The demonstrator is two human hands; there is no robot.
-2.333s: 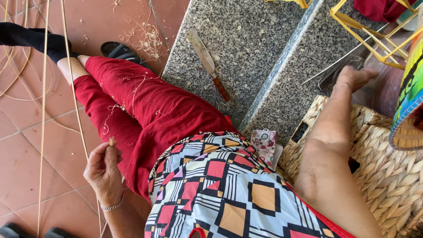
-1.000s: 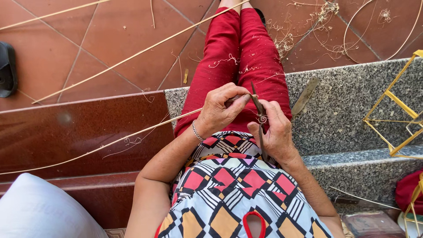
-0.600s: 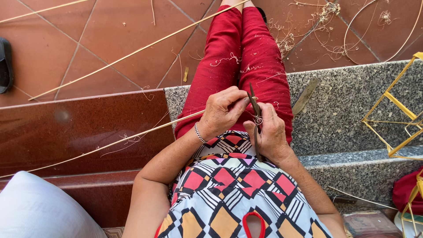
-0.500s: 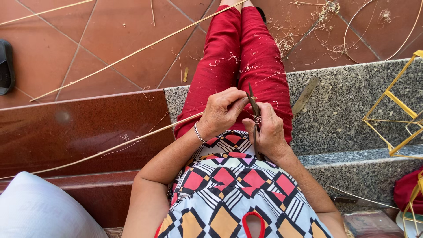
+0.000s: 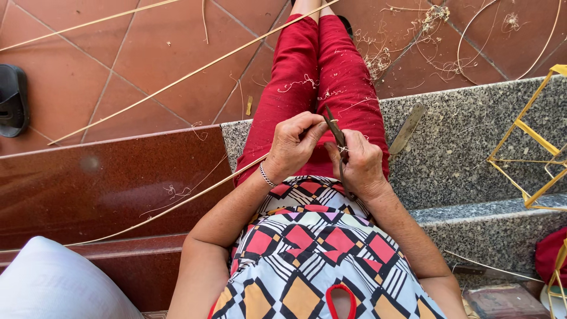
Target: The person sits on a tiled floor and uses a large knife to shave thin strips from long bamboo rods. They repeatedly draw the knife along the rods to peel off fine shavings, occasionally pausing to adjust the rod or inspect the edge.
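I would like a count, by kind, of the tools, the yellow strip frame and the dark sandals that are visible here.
Dark-bladed knife held in the right hand against the thin cane strip that the left hand grips: 1
Flat knife lying on the grey granite step: 1
Yellow open frame of strips: 1
Black sandal on the red floor tiles: 1
Total: 4

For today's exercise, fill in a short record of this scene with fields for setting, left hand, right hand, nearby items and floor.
setting: person seated on a grey granite step, red trousers, patterned top
left hand: left hand grips a long thin cane strip that trails off to the left
right hand: right hand holds a dark-handled knife against the strip
nearby items: second knife lying on the step; yellow strip frame at right; white cushion
floor: terracotta tiles with shavings, loose strips, a black sandal
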